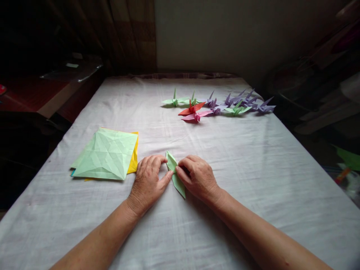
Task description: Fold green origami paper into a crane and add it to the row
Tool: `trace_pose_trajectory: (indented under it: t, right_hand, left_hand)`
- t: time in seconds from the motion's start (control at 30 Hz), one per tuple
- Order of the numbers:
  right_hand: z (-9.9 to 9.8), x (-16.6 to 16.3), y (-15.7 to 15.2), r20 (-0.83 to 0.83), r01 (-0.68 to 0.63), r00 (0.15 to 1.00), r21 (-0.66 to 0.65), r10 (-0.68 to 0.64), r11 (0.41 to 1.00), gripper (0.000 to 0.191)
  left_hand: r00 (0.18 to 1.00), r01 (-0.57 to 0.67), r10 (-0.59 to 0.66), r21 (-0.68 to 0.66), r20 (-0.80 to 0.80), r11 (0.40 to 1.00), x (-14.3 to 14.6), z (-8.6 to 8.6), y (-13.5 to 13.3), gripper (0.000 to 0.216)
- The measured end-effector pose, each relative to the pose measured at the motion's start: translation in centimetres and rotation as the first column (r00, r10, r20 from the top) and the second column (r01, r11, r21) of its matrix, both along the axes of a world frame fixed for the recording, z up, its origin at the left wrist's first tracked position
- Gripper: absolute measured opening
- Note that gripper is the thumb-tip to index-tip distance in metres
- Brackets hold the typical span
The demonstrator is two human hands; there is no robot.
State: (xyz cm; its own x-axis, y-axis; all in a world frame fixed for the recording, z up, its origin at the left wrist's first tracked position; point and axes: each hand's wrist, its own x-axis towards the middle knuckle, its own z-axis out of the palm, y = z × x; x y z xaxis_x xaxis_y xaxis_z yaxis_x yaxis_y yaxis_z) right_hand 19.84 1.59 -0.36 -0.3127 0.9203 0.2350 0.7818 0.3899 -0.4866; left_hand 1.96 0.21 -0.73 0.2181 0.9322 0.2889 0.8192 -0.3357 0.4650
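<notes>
Folded green paper (pixel 179 184), lying on the pale cloth (pixel 239 161) just below the middle of the view, right between both hands. Pretty skinny piece, tapered at each end, with the long axis on a slant: far tip aimed away and a bit left, near tip aimed back toward the body and a bit right. Definitely more lengthwise than sideways, and cutting diagonally across the gap between the hands. Extend that line past the far tip and end up left of the whole crane group. Held from both sides, btw: gripped by the left hand (pixel 148 176) along the left edge, thumb tip near the middle and forefinger farther up by the far tip, and pinched by the right hand (pixel 198 175) at the right edge, thumb and forefinger close together, nearly meeting the left thumb. Can't tell how firmly. Just beside the left hand, a stack of creased sheets (pixel 105 155), pale green on top, with a yellow sheet (pixel 134 152) poking out. Farther back, well apart from the hands, a bunch of finished cranes: red crane (pixel 192 109), pink crane (pixel 196 117) right in front, plus green cranes (pixel 174 101) and purple cranes (pixel 264 107).
</notes>
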Motion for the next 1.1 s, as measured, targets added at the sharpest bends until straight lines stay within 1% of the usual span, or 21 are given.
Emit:
trace_pose_trajectory:
  t: [0.13,0.37,0.63,0.93,1.1]
  right_hand:
    - [-0.02,-0.19,-0.07,0.016,0.016,1.0,0.014,-0.016,1.0,0.014]
    - [-0.15,-0.35,-0.18,0.046,0.036,0.998,0.036,-0.037,0.999,0.011]
    - [-0.05,-0.47,-0.12,0.08,0.039,0.996,0.054,-0.043,0.998,0.011]
    - [-0.3,-0.45,-0.2,0.083,0.044,0.995,0.066,-0.05,0.997,0.01]
    - [-0.67,-0.37,-0.26,0.028,0.047,0.998,0.085,-0.05,0.995,0.004]
  left_hand:
    - [1.0,-0.013,0.013,0.031,0.004,0.999,-0.11,-0.27,-0.1,0.03]
    - [0.997,0.048,-0.045,0.036,-0.062,0.998,-0.35,-0.1,-0.37,0.028]
    - [0.991,0.119,-0.117,0.03,-0.06,0.992,-0.27,0.59,-0.32,0.019]
    - [0.989,0.12,-0.117,0.024,-0.093,0.993,-0.27,0.55,-0.28,0.022]
    - [0.989,0.11,-0.107,0.026,-0.098,0.994,-0.25,0.55,-0.34,0.021]
